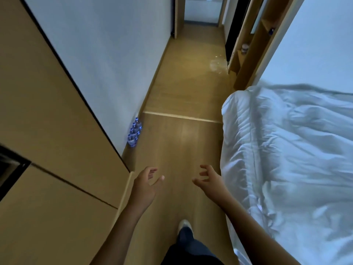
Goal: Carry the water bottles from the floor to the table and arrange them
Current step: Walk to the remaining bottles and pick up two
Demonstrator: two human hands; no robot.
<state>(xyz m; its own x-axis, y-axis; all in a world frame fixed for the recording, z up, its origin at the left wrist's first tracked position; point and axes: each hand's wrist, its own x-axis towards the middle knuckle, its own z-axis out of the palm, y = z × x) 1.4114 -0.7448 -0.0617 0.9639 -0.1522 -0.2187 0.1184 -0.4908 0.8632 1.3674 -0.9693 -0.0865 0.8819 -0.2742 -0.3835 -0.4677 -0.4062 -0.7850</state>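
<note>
A short row of clear water bottles (134, 133) with blue caps and labels stands upright on the wooden floor (177, 142) against the white wall at the left. My left hand (146, 185) is stretched forward, fingers loosely spread, holding nothing. My right hand (209, 181) is beside it, fingers spread and slightly bent, also empty. Both hands are well short of the bottles, which lie ahead and to the left. No table is in view.
A bed with a rumpled white duvet (286, 150) fills the right side. Wooden cabinet panels (47, 131) line the left. A narrow corridor runs ahead to a doorway (202, 10); open shelves (246, 52) stand at the right. My foot (184, 225) is on the floor below.
</note>
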